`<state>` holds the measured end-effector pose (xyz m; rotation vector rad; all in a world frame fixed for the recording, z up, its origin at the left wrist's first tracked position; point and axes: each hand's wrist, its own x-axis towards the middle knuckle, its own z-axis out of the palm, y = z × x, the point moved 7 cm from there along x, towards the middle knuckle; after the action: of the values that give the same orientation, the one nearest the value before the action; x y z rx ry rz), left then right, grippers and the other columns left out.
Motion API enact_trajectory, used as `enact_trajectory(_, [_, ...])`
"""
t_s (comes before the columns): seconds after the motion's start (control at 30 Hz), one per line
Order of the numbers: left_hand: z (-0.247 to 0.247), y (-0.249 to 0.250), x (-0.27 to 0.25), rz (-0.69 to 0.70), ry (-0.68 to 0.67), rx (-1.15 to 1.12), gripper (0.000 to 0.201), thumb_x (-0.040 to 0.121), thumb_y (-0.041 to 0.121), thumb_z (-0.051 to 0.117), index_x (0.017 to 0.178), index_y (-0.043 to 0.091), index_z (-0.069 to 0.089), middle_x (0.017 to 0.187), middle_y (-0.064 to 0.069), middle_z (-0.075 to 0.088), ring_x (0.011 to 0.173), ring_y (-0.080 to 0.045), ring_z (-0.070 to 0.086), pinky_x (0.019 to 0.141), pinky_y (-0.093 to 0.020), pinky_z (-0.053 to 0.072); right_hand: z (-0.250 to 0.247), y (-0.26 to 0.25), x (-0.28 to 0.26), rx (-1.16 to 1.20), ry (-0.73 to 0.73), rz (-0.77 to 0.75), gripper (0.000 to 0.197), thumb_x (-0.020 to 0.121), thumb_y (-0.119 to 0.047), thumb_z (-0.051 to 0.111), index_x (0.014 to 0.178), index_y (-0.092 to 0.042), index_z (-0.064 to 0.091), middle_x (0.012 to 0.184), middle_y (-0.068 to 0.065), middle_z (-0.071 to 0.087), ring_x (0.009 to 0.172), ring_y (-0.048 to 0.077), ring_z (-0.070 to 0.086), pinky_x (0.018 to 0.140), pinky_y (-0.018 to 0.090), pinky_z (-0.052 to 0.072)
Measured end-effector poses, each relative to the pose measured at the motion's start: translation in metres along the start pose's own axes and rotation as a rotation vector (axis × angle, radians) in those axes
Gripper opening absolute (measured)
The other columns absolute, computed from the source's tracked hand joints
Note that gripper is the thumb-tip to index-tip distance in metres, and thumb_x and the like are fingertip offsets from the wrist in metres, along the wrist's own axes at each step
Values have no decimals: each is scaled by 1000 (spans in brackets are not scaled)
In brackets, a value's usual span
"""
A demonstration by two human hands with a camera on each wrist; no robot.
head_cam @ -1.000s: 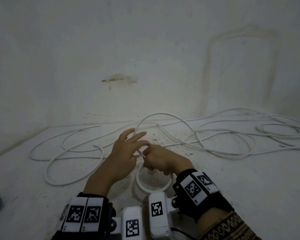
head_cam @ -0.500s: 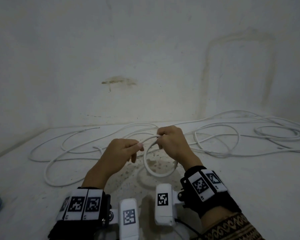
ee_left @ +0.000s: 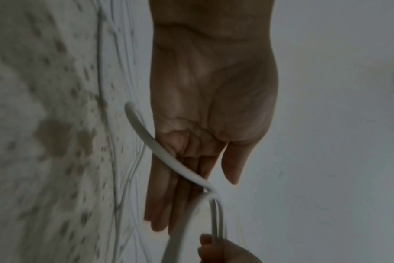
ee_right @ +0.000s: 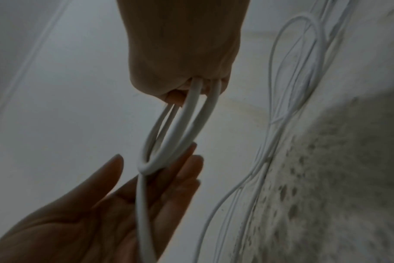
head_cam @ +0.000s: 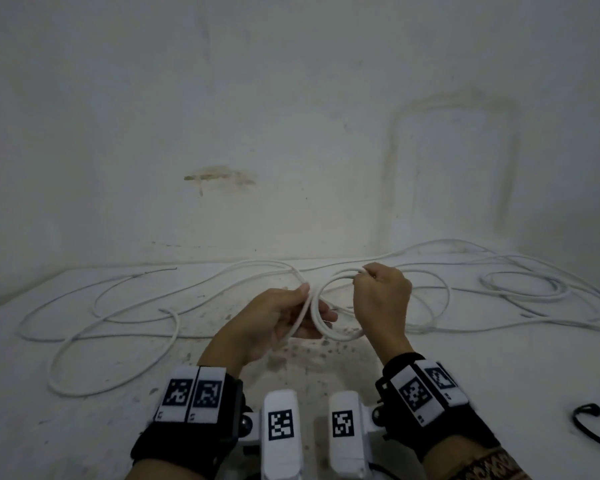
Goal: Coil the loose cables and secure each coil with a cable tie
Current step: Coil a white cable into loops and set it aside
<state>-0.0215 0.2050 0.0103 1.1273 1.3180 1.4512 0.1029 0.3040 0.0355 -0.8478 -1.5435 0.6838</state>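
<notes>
A long white cable (head_cam: 118, 308) sprawls in loose loops over the white table (head_cam: 499, 382). My right hand (head_cam: 380, 297) is a fist around the top of a small coil (head_cam: 336, 336) of that cable, held just above the table. In the right wrist view the coil (ee_right: 169, 142) hangs from that right hand (ee_right: 182, 58) in two or three turns. My left hand (head_cam: 274, 320) lies open beside it, fingers straight, and the cable (ee_left: 167, 160) crosses those fingers (ee_left: 160, 204). The coil's lower end rests on the left hand (ee_right: 124, 204). No cable tie shows.
More loops of white cable (head_cam: 523, 289) lie at the right rear, against the stained wall (head_cam: 291, 133). A black cable end (head_cam: 589, 426) sits at the table's near right. Brown specks mark the table under my hands.
My right hand has lifted the coil up and to the right, with another turn gathered. My left hand has gone from pinching the cable to lying open under it.
</notes>
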Motion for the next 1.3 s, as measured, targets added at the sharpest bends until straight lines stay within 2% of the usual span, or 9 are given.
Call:
enact_trajectory(0.23, [19,-18,10,-4,65,-365,29,97,19,38,92,-2,56,57,-3,55,55,-20,60,62,-31,57,4,27,-9,105,38,194,31,73,4,49,49,-7,33,49,3,29,50,17,25,51,30,21])
enact_trajectory(0.3, [20,-17,9,8,54,-481,24,95,19,39,86,2,53,51,2,42,45,-15,48,56,-29,54,16,31,-10,172,-66,252,19,73,2,49,56,5,41,55,9,35,52,19,31,51,33,28])
enact_trajectory(0.47, [-3,-22,14,48,232,-475,27,97,17,35,75,7,46,42,9,26,31,-3,21,32,-16,24,37,24,-22,315,-415,336,20,85,0,44,66,-6,47,61,14,41,48,25,44,38,20,36])
enact_trajectory(0.7, [-16,-25,13,60,300,-351,29,94,15,38,68,7,45,39,9,24,28,-3,16,31,-13,12,47,15,-32,337,-506,394,56,99,-41,34,64,-3,55,50,4,46,40,17,44,41,22,39])
enact_trajectory(0.9, [-8,-24,11,-18,151,-371,45,96,32,34,60,9,48,36,9,21,27,-5,15,33,-13,12,44,7,-35,330,-400,385,26,87,-15,38,61,-10,40,55,4,24,47,15,18,45,22,21])
enact_trajectory(1.03, [4,-23,8,-59,-6,-448,41,86,34,38,55,11,51,34,8,24,26,-4,18,35,-16,12,38,-3,-27,183,-330,180,44,91,-14,37,49,-14,25,38,-9,20,38,9,15,47,27,18])
enact_trajectory(1.13, [7,-21,6,-57,-37,-486,40,85,32,37,51,14,48,32,8,25,25,-4,19,34,-15,12,36,-7,-25,126,-334,78,56,98,-18,36,44,-16,24,30,-8,22,32,11,21,41,25,21])
enact_trajectory(1.2, [1,-18,9,-31,49,-513,45,90,29,35,48,18,42,31,9,22,24,-5,17,35,-15,9,37,-6,-24,231,-357,133,58,100,-32,38,46,-12,40,38,-10,37,33,6,31,41,25,33])
enact_trajectory(1.3, [-12,-10,8,74,220,-589,51,95,27,32,45,20,38,30,8,20,24,-5,15,35,-14,7,33,4,-23,284,-299,291,60,101,-44,28,65,-3,52,60,11,56,51,19,56,54,33,51])
